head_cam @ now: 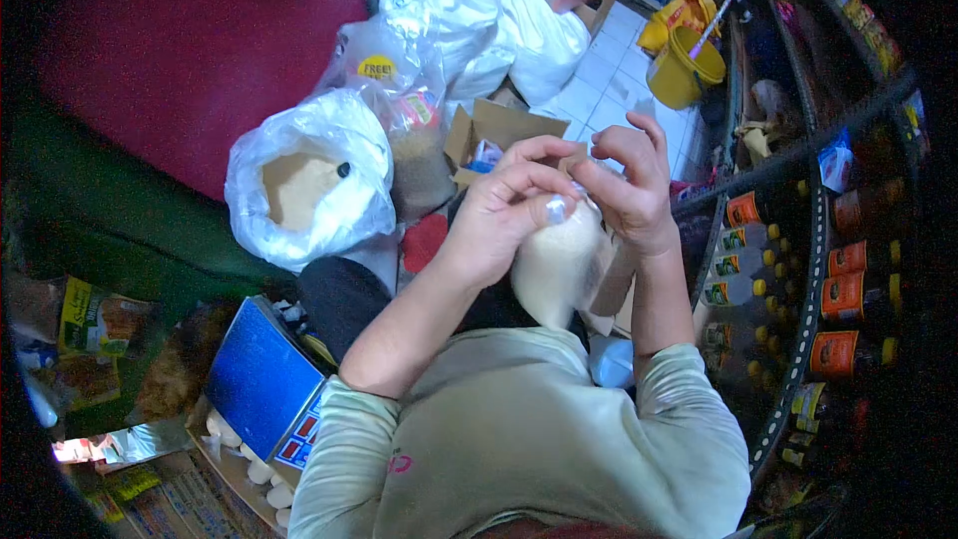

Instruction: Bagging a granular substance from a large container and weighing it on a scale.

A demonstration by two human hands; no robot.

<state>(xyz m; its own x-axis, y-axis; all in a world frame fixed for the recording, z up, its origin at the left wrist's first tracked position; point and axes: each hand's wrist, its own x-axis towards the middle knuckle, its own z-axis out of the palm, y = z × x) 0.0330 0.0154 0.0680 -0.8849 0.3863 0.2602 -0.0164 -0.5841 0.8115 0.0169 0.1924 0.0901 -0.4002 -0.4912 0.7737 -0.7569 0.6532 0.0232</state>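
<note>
A clear plastic bag of pale granules (pixel 557 258), perhaps sugar, hangs before my chest, its bottom corner pointing down. My left hand (pixel 516 209) pinches the bag's gathered neck between thumb and fingers. On the other side of the neck is my right hand (pixel 629 183), its thumb and forefinger at the bag's top and its other fingers curled up. Fingers partly hide the closure. To the left stands a large white sack (pixel 310 180), rolled open, with the same pale granules (pixel 299 191) and a small dark object inside.
A blue digital scale (pixel 258 378) sits at lower left over a box of small white packs. Beyond my hands are an open cardboard box (pixel 509 123), a clear bag of brown grains (pixel 419 165) and white sacks (pixel 542 41). Bottle shelves (pixel 808 239) line the right; a yellow bucket (pixel 685 71) stands farther off.
</note>
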